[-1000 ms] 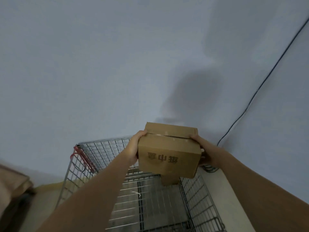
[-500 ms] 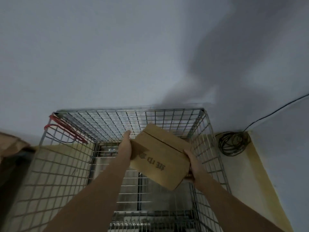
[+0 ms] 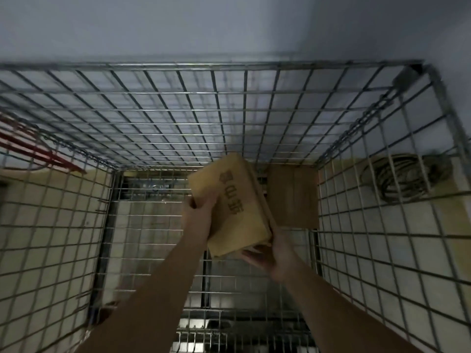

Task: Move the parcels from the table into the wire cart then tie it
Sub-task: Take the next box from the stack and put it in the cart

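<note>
Lighting is dim and cool throughout. The wire cart [image 3: 229, 118] shows motion blur along its mesh, strongest at the left edge. Wide-angle distortion bows the cart's rim. A soft shadow darkens the wall [image 3: 382, 26] at upper right.

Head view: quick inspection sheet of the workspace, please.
Surface: wire cart, mesh floor and walls; table not in view.
Job's things: printed parcel, tilted, held inside the cart; second parcel in the far right corner.
Clutter: red cord on the left wall.
Grips: left hand and right hand both hold the printed parcel.
Cables: coiled black cable on the floor outside, right.
Surroundings: pale wall.
</note>
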